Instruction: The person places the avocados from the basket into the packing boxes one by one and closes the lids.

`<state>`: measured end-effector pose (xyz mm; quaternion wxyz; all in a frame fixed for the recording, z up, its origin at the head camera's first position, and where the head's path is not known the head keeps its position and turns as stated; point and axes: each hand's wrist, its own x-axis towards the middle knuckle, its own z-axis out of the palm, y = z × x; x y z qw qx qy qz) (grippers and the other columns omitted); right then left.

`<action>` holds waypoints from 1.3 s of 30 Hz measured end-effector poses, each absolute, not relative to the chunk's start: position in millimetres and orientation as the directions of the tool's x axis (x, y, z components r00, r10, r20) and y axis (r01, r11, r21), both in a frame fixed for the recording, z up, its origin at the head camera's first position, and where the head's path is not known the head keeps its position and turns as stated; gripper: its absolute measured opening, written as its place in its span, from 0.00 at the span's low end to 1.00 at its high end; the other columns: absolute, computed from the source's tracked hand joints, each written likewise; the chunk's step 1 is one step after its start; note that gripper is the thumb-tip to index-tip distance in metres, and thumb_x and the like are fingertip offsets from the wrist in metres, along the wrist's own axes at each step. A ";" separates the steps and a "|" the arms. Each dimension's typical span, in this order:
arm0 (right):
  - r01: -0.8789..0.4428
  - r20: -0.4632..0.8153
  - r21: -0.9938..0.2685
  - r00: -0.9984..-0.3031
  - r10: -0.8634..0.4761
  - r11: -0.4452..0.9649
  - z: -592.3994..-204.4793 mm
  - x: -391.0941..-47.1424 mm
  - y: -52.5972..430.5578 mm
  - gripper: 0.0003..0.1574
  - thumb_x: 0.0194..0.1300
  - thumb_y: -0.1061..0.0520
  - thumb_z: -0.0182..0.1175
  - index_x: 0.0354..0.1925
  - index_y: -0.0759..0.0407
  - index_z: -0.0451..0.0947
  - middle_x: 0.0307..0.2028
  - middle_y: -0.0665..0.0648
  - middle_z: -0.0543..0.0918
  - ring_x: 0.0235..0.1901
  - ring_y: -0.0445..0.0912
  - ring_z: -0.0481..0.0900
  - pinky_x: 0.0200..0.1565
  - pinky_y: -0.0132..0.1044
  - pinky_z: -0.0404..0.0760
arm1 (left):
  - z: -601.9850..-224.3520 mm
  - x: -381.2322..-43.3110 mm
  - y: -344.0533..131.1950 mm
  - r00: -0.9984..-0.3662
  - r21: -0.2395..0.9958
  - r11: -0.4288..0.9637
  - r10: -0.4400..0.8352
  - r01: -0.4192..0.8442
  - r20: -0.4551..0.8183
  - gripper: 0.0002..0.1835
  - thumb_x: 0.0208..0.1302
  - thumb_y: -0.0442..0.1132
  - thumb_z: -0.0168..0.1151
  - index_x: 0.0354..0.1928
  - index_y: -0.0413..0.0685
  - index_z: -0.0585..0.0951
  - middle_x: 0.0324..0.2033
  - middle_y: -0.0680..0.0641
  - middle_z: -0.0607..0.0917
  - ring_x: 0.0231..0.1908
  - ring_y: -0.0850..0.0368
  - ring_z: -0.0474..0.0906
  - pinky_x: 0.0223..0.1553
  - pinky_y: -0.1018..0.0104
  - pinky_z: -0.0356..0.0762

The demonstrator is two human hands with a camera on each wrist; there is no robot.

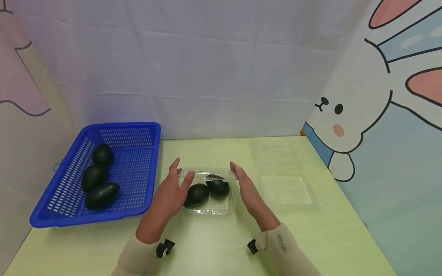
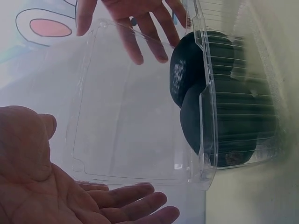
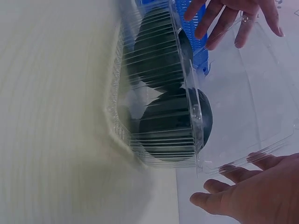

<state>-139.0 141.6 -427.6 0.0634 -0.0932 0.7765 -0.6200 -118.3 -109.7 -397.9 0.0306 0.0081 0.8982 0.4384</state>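
Two dark avocados [image 1: 197,194] lie side by side in a clear plastic clamshell box [image 1: 211,211] on the table. Its hinged lid [image 2: 126,107] stands raised in both wrist views. My left hand [image 1: 170,194] is at the left side of the lid, fingers extended and thumb apart. On the opposite side my right hand [image 1: 250,194] has its fingers stretched out along the lid's edge. In the right wrist view, the right fingertips [image 3: 233,172] are right at that edge. Neither hand has its fingers curled round anything.
A blue plastic basket [image 1: 152,180] stands on the left, with several avocados [image 1: 102,195] along its left side. Another clear clamshell box [image 1: 286,190] lies opened out on the right of the pale green table [image 1: 214,249]. A white cloth [image 1: 221,76] hangs behind.
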 end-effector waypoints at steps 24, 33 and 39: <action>-0.083 0.030 -0.970 -0.973 -0.227 0.227 -436.0 -126.0 143.7 0.44 0.84 0.35 0.27 0.80 0.63 0.55 0.78 0.61 0.59 0.79 0.55 0.51 0.76 0.55 0.47 | -409.3 -103.0 -111.8 -0.997 0.764 0.645 0.046 -0.021 -0.067 0.49 0.76 0.69 0.44 0.83 0.44 0.43 0.74 0.34 0.66 0.70 0.31 0.65 0.67 0.32 0.61; -0.082 0.031 -0.969 -0.976 -0.216 0.232 -440.0 -122.9 143.9 0.41 0.85 0.39 0.29 0.79 0.64 0.56 0.78 0.62 0.60 0.79 0.55 0.51 0.76 0.55 0.47 | -413.2 -99.9 -111.7 -0.997 0.756 0.654 0.044 -0.023 -0.068 0.48 0.77 0.68 0.44 0.83 0.44 0.44 0.74 0.34 0.66 0.69 0.31 0.67 0.66 0.32 0.62; -0.093 0.042 -0.968 -0.976 -0.213 0.233 -441.4 -120.9 143.4 0.39 0.86 0.41 0.32 0.79 0.65 0.57 0.78 0.63 0.60 0.78 0.56 0.52 0.76 0.56 0.48 | -415.8 -97.3 -111.1 -0.997 0.756 0.654 0.050 -0.012 -0.060 0.48 0.77 0.67 0.45 0.83 0.44 0.44 0.74 0.34 0.66 0.69 0.31 0.67 0.65 0.32 0.63</action>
